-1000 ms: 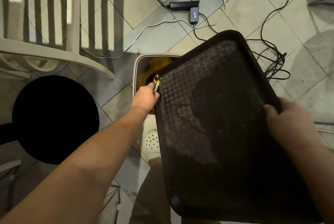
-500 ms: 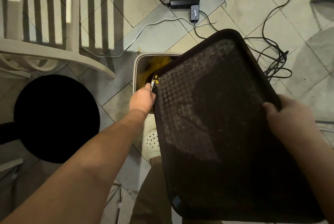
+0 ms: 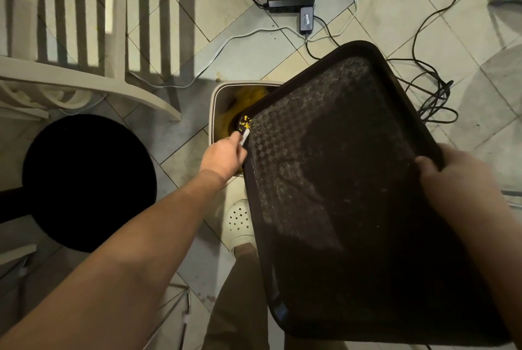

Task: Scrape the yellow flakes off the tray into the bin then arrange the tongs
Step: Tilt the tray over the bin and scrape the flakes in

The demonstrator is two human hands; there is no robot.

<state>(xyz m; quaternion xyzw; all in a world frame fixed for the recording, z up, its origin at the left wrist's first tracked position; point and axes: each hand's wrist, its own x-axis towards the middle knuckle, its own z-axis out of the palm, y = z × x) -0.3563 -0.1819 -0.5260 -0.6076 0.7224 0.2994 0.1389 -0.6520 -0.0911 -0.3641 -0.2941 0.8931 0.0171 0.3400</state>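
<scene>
A dark brown tray (image 3: 353, 180) with a checkered surface is tilted over a beige bin (image 3: 216, 101) on the floor. My right hand (image 3: 452, 180) grips the tray's right rim. My left hand (image 3: 223, 159) holds a thin white tool (image 3: 245, 136) at the tray's far left corner. A small heap of yellow flakes (image 3: 245, 123) sits at that corner, right above the bin's opening. More yellow material lies inside the bin. Fine specks dust the tray. No tongs are in view.
A round black stool (image 3: 87, 180) stands at the left beside a white slatted chair (image 3: 84, 39). Cables and a black power strip (image 3: 291, 4) lie on the tiled floor behind the bin. My white shoe (image 3: 238, 222) is below the tray.
My left hand has pushed the white tool and the yellow flakes further up toward the tray's corner over the bin. The tray and my right hand stay about where they were.
</scene>
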